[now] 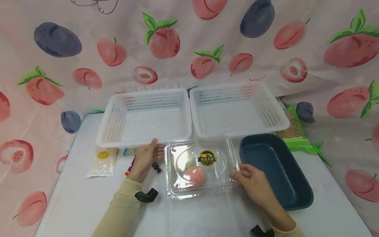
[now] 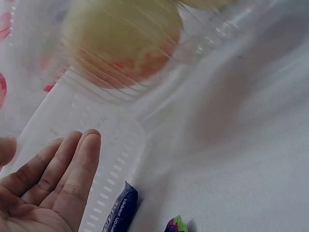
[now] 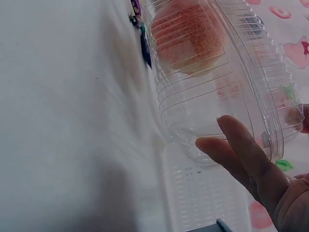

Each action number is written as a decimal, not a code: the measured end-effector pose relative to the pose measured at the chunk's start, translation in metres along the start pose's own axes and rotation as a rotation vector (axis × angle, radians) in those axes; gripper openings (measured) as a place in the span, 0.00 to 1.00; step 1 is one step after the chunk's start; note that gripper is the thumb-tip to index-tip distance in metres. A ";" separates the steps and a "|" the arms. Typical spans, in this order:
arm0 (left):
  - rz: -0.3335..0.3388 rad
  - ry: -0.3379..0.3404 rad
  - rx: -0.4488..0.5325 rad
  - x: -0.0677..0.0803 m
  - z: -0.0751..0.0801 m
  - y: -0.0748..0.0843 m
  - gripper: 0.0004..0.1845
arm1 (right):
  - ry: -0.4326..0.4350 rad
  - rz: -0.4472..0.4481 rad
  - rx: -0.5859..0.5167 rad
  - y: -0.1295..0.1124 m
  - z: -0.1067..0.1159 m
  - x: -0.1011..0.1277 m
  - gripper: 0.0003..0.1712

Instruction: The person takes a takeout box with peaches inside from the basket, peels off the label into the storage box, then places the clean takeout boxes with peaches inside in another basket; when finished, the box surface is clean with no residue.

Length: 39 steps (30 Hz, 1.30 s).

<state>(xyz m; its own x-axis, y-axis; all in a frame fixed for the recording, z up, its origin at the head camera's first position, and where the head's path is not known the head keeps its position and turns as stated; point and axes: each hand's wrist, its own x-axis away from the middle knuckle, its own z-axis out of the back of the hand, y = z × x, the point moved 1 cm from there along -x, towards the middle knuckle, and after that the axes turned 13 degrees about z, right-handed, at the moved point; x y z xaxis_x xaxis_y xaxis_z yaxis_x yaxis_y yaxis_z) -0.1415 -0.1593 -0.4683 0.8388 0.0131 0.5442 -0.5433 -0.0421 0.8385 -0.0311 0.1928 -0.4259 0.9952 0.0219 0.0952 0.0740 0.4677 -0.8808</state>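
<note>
A clear plastic fruit box (image 1: 219,176) with a round sticker on its lid is held up over the table. Pink-and-yellow peaches (image 1: 194,175) show through its walls; in the left wrist view one peach (image 2: 120,38) is close and part of a second appears. My right hand (image 1: 256,184) grips the box's right edge, two fingers lying along its side in the right wrist view. Beside the left edge, my left hand (image 1: 145,161) has its fingers straight; the left wrist view shows this palm (image 2: 43,212) holding nothing, apart from the box.
Two white perforated baskets, left (image 1: 102,135) and right (image 1: 278,121), stand at the back. A dark blue basin (image 1: 275,171) is at right, near a green packet (image 1: 296,131). Left are a pale packet (image 1: 103,163) and wrapped sweets, one blue sweet (image 2: 123,208) beside a basket.
</note>
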 end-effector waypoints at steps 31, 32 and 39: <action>0.001 -0.042 0.000 -0.002 0.000 0.001 0.31 | 0.027 -0.041 -0.035 0.023 -0.023 -0.010 0.24; 0.004 -0.039 -0.004 -0.002 0.000 0.001 0.31 | 0.025 -0.041 -0.042 0.023 -0.023 -0.010 0.24; 0.008 -0.041 -0.002 -0.001 0.001 0.001 0.31 | 0.001 -0.031 -0.063 0.022 -0.022 -0.012 0.23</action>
<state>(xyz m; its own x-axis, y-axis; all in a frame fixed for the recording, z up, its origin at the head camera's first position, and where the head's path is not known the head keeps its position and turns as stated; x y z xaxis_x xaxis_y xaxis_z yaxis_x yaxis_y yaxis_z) -0.1426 -0.1605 -0.4684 0.8349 -0.0286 0.5497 -0.5505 -0.0403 0.8339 -0.0396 0.1832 -0.4563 0.9924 0.0075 0.1228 0.1088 0.4120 -0.9047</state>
